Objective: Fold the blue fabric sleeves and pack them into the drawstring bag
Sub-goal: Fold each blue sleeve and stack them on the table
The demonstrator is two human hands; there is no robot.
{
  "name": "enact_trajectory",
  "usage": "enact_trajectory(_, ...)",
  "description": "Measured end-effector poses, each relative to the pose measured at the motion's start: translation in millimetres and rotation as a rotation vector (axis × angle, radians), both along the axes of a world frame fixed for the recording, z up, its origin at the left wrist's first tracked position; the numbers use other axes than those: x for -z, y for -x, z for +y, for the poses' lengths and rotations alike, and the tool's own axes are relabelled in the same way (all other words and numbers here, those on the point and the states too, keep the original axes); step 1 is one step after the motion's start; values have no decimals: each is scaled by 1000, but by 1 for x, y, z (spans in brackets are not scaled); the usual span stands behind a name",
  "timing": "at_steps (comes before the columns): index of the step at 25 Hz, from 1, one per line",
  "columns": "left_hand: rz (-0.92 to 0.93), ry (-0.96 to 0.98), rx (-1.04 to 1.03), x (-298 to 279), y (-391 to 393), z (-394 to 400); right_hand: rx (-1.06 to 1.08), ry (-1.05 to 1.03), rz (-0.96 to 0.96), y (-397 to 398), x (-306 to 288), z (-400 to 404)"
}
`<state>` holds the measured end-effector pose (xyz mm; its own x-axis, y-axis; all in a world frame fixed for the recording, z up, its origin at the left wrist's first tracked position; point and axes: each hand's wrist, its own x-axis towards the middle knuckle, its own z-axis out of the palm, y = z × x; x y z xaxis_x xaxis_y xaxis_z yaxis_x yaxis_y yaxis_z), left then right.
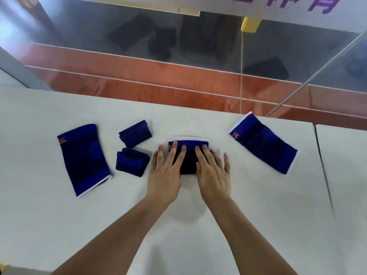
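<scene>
A folded blue sleeve (188, 145) with white edging lies in the middle of the white table (59, 225). My left hand (164, 175) and my right hand (213, 171) both press flat on it, fingers spread. An unfolded blue sleeve (84, 158) lies flat at the left. Two small folded blue sleeves sit between it and my hands, one farther back (135, 133) and one nearer (132, 162). Another unfolded blue sleeve (263, 142) lies at the right, near the table's far edge. No drawstring bag is in view.
The table's far edge runs just beyond the sleeves, with a red floor (158, 80) with white lines below it. A seam (322, 165) splits the table at the right. A thin string (241, 76) hangs from a yellow tag.
</scene>
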<state>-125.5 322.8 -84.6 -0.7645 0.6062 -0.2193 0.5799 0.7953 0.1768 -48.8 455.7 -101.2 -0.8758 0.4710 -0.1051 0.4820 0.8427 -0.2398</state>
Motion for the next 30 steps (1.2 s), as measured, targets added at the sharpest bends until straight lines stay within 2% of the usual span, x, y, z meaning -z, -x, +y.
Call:
enact_trajectory(3,-9,-6,0,0,14,12,-51,-2,74,16,-6,28)
enact_trajectory(6,-7,13,-6,1,21,17,125,-65,137,20,-10,59)
enact_trajectory(9,17,44,8,3,26,17,333,-37,-57,17,-7,84)
enact_trajectory(11,42,45,17,6,26,18,320,-7,-155,10,-3,84)
enact_trajectory(17,148,-78,-36,1,11,13,330,-27,-38,-51,-5,27)
enact_trajectory(23,195,-274,-106,-20,-18,-74,423,-2,13,-112,-10,-49)
enact_trajectory(27,199,-337,-28,-29,-29,-121,435,-43,-3,-136,-7,-85)
enact_trajectory(30,170,-349,-179,-25,-21,-144,423,-74,-30,-146,-8,-105)
